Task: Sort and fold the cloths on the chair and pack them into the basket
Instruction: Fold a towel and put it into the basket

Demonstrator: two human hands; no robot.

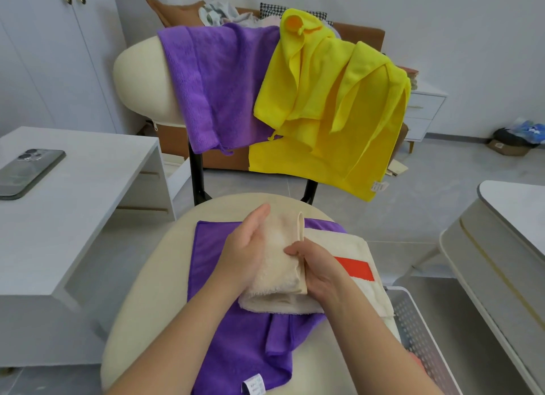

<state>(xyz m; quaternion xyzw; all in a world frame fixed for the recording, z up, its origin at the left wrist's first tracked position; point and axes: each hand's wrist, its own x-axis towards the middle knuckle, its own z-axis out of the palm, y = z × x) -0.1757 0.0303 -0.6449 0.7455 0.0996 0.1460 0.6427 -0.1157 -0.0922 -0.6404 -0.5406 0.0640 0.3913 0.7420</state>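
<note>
We see the folded cream cloth (pixel 274 288) atop a purple cloth (pixel 212 262), left hand (pixel 247 247) flat upon it, right hand (pixel 321 270) gripping its fold; the basket (pixel 418 321) stands just beside the chair seat (pixel 147 291) edge.

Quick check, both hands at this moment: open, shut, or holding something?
The left hand is open, with straight fingers pressed against the beige cloth.
The right hand grips the beige cloth at its folded edge.

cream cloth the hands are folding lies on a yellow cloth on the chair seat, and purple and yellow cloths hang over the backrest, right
No: the head view shows the cream cloth lying on a purple cloth on the chair seat, not a yellow one. A second purple cloth and a yellow cloth do hang over the backrest.
</note>
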